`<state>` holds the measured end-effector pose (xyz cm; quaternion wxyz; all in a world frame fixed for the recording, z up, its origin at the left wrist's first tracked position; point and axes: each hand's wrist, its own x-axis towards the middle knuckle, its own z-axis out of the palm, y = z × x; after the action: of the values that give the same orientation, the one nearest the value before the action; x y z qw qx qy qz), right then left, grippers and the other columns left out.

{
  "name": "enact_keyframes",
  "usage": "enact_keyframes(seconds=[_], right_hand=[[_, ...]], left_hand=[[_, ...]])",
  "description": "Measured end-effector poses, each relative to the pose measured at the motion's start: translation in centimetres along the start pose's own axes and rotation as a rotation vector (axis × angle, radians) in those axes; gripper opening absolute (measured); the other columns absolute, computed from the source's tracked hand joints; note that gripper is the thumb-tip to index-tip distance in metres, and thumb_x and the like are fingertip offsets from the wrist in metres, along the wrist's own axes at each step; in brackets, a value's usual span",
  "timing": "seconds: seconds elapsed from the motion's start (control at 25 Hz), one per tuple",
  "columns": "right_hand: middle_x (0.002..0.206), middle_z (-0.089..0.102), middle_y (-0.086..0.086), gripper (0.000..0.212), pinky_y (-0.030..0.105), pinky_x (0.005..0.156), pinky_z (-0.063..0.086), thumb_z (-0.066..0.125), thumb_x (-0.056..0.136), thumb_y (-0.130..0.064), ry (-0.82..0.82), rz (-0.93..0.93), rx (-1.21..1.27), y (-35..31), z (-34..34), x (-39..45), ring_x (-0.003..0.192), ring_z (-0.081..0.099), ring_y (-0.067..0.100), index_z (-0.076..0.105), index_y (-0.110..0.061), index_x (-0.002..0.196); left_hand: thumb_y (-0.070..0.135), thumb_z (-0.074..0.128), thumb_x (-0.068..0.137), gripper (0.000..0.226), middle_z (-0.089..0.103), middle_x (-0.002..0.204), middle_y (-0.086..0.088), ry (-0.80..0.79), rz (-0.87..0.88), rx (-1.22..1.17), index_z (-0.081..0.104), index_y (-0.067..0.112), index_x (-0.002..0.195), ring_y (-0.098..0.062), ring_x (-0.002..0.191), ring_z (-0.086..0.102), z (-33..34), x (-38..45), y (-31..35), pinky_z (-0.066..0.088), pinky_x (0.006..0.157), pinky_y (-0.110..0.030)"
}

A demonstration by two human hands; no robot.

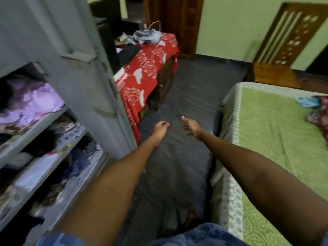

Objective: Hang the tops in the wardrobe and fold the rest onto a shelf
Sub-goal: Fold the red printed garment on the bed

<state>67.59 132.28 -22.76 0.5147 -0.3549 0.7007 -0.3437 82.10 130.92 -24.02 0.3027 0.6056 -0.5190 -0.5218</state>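
Observation:
Both my arms stretch forward over the dark floor, between the wardrobe and the bed. My left hand has its fingers loosely curled and holds nothing. My right hand is spread open and empty. The grey wardrobe stands at the left with its door open, and its shelves are packed with folded and bunched clothes. On the green bed at the right lie a dark red patterned garment and a small blue garment, near the right edge of the view.
A table under a red flowered cloth stands ahead on the left, with a grey bag and a keyboard on it. The wooden headboard leans at the far right. A dark wooden door is at the back.

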Motion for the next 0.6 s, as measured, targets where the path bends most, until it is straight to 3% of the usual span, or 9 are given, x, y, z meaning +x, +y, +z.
enact_keyframes(seconds=[0.12,0.2,0.32,0.4,0.48,0.52,0.6], right_hand=[[0.112,0.058,0.016,0.045,0.036,0.082,0.038,0.045,0.095,-0.041,0.11,0.042,0.104,0.2,-8.2,4.2,0.094,0.048,0.025,0.054,-0.005,0.119],[0.107,0.059,0.015,0.044,0.039,0.084,0.044,0.046,0.094,-0.043,0.158,0.053,0.156,-0.4,-12.5,6.6,0.093,0.054,0.025,0.057,-0.005,0.114],[0.076,0.047,0.003,0.031,0.029,0.059,0.036,0.047,0.093,-0.046,0.248,0.043,0.219,-1.6,-18.8,11.0,0.064,0.043,0.015,0.053,-0.016,0.086],[0.074,0.048,0.004,0.033,0.03,0.058,0.036,0.046,0.092,-0.048,0.298,0.055,0.214,-2.1,-22.3,13.8,0.063,0.045,0.019,0.053,-0.018,0.081],[0.106,0.06,0.014,0.042,0.04,0.083,0.047,0.043,0.094,-0.047,0.323,0.036,0.21,-2.8,-25.1,16.3,0.096,0.057,0.031,0.061,-0.011,0.105],[0.126,0.055,0.016,0.05,0.043,0.099,0.042,0.041,0.095,-0.045,0.353,0.025,0.213,-3.2,-26.4,17.4,0.116,0.051,0.034,0.056,-0.005,0.121],[0.141,0.043,0.015,0.055,0.047,0.108,0.033,0.04,0.097,-0.042,0.417,0.018,0.247,-4.4,-29.6,20.1,0.129,0.041,0.034,0.046,-0.001,0.133]], left_hand=[[0.01,0.046,0.094,0.023,0.056,0.097,-0.006,-0.107,0.04,0.057,0.059,0.0,0.11,-0.017,0.091,0.05,6.5,4.2,4.8,0.037,0.065,-0.026],[0.012,0.046,0.094,0.018,0.056,0.098,-0.007,-0.148,0.055,0.09,0.059,0.005,0.105,-0.018,0.093,0.051,9.5,7.0,7.4,0.036,0.073,-0.026],[0.012,0.046,0.094,0.008,0.055,0.098,-0.008,-0.171,0.097,0.111,0.054,0.013,0.095,-0.019,0.094,0.051,14.6,11.9,11.5,0.035,0.074,-0.026],[0.01,0.048,0.093,0.016,0.054,0.098,-0.009,-0.17,0.135,0.149,0.057,0.008,0.106,-0.018,0.092,0.049,17.6,14.8,14.2,0.037,0.067,-0.026],[0.009,0.049,0.092,0.02,0.057,0.101,-0.016,-0.18,0.165,0.167,0.058,0.005,0.11,-0.02,0.092,0.051,20.5,17.8,16.8,0.037,0.064,-0.027],[0.009,0.05,0.092,0.022,0.06,0.108,-0.019,-0.189,0.176,0.17,0.057,0.003,0.112,-0.024,0.096,0.054,21.8,19.4,18.0,0.036,0.067,-0.027],[0.01,0.049,0.093,0.027,0.059,0.119,-0.021,-0.22,0.191,0.188,0.056,-0.001,0.116,-0.028,0.102,0.055,25.2,23.7,20.5,0.035,0.074,-0.024]])
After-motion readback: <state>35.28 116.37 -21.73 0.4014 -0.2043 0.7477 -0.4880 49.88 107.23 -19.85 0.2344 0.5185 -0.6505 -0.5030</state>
